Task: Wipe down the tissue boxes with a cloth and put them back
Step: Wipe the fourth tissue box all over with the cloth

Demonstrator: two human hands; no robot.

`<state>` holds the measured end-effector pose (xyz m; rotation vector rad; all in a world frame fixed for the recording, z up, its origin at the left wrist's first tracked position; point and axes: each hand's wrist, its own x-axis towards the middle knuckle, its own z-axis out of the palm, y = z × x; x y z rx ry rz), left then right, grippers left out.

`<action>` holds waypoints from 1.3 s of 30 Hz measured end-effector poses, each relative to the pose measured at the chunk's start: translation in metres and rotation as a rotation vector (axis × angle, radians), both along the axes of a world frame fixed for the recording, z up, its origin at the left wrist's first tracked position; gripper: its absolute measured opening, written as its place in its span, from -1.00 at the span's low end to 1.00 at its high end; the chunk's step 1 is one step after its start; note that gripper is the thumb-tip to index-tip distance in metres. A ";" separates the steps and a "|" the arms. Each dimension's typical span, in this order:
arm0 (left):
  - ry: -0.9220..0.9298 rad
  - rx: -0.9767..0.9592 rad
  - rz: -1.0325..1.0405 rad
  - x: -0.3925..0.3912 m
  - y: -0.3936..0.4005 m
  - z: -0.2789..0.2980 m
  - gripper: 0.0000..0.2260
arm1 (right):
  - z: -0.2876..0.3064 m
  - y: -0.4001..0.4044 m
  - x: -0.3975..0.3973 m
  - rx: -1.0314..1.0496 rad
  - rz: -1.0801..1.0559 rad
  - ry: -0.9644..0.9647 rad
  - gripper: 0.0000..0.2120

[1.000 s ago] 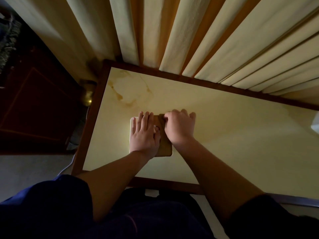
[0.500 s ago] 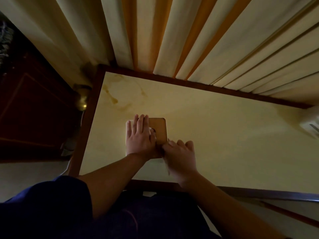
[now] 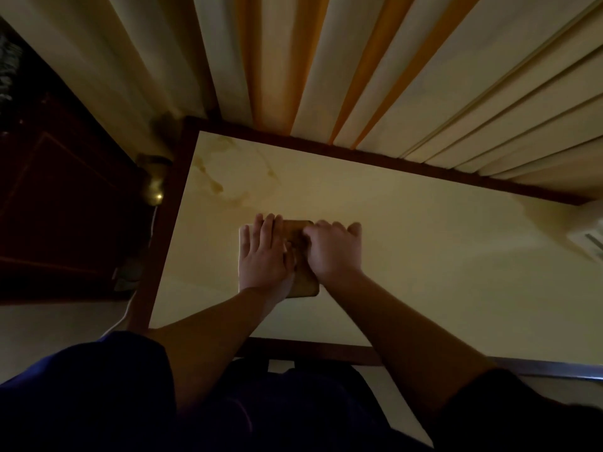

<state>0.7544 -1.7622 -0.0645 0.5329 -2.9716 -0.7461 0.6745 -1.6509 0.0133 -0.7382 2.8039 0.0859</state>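
A pale yellow counter (image 3: 424, 256) with a dark wooden frame is positioned against pleated cream curtains (image 3: 359, 70). Brownish stains (image 3: 215, 185) are visible near its far-left corner. A dark wooden cabinet (image 3: 65, 207) is located left of it.

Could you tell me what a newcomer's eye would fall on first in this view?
Most likely the two bare hands at the middle of the pale yellow tabletop: the left hand lies flat on a small brown rounded-corner box, the right hand curls at its right edge; no cloth is discernible. Behind the table's far edge hang cream and orange pleated curtains.
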 end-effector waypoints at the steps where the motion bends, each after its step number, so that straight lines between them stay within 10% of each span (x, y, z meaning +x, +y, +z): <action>1: -0.005 -0.011 -0.007 0.001 0.000 0.001 -0.43 | 0.001 -0.007 -0.008 -0.004 0.001 0.014 -0.77; 19: -0.019 0.006 0.014 -0.002 0.002 0.001 -0.44 | -0.017 0.057 0.085 -0.020 0.090 0.032 -0.72; 39: -0.008 -0.008 -0.016 0.000 0.002 0.007 -0.44 | 0.007 -0.012 -0.016 -0.078 -0.122 -0.082 -0.80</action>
